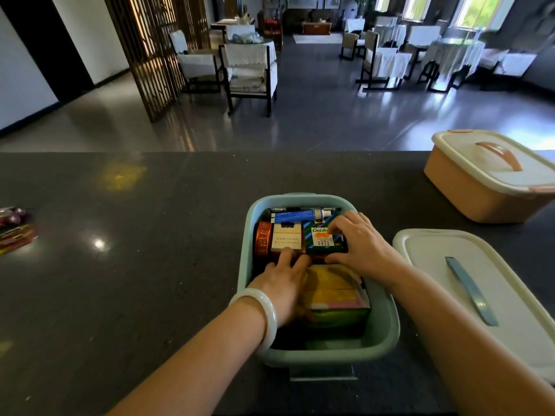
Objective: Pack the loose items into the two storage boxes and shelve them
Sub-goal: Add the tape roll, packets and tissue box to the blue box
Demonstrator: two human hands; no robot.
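Note:
An open light-blue storage box sits on the dark counter in front of me, filled with small packs. My right hand grips a green pack inside it, fingers over the top and thumb at its near edge. My left hand, with a pale bangle on the wrist, reaches into the box, its fingertips touching the near edge of a cream pack. A red tin, a blue tube and a yellow-pink pack also lie inside. The box's white lid rests to the right.
A closed orange storage box with a white lid stands at the far right of the counter. A few loose wrapped items lie at the left edge. Beyond the counter are chairs, tables and a wooden screen.

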